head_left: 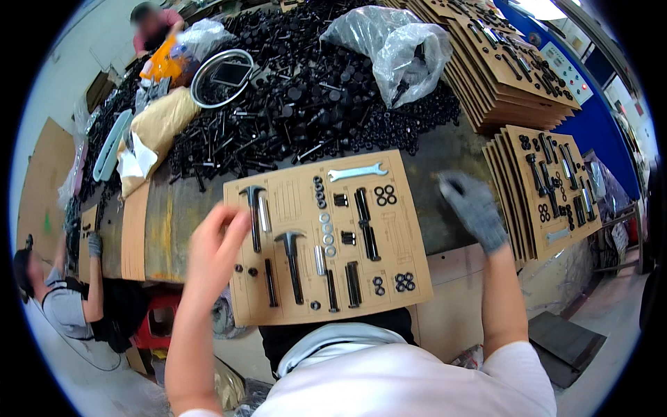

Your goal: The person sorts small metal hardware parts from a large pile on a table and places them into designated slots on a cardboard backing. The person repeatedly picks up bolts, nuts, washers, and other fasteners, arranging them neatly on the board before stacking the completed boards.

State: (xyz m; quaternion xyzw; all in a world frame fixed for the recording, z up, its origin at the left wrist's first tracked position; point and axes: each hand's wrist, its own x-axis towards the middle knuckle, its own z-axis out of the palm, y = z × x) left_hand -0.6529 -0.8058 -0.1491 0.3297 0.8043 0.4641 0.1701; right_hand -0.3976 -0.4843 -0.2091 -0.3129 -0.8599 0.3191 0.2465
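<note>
The bare left hand (217, 240), blurred, overlapped the left edge of the cardboard board (406, 243), centre frame; the gloved right hand (474, 207) curled loosely at centre right. I couldn't tell whether the 2 pinched anything. Hardware placing seemed underway, calling for careful setting next. A table strip (448, 233) gave room rightward, before stacked boards (522, 222).

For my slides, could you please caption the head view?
Bare left hand at a cardboard sheet with bolts, gloved right hand alongside.
</note>
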